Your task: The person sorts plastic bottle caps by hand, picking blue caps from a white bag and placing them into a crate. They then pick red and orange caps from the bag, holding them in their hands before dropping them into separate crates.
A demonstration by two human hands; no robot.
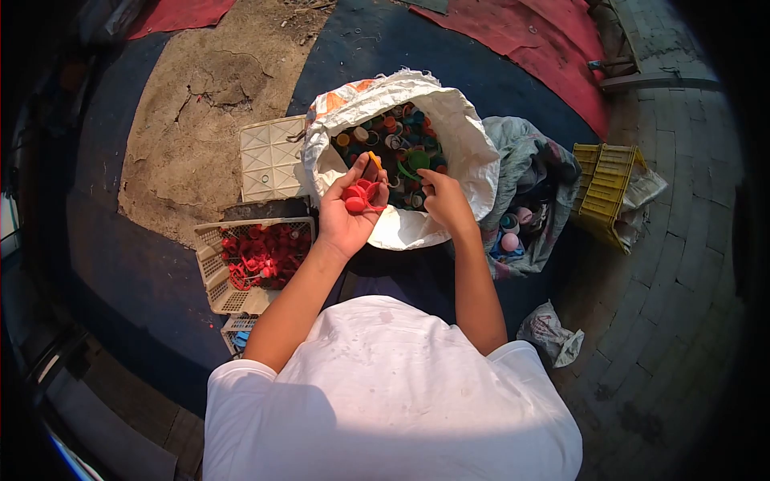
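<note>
The left hand point(343, 228) cups red caps point(354, 204) above the sack point(469, 148); its loosely curled fingers could let some spill in. The right hand point(449, 204) is at a green cap point(418, 159), its grip unclear.

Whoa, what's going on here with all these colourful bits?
A person has both hands over a big open white sack full of colourful caps. The left hand holds a little bunch of red caps, with a yellow piece at its fingers. The right hand is at a green lid, but I can't tell if it's gripping it. A basket on the left holds more red pieces.
</note>
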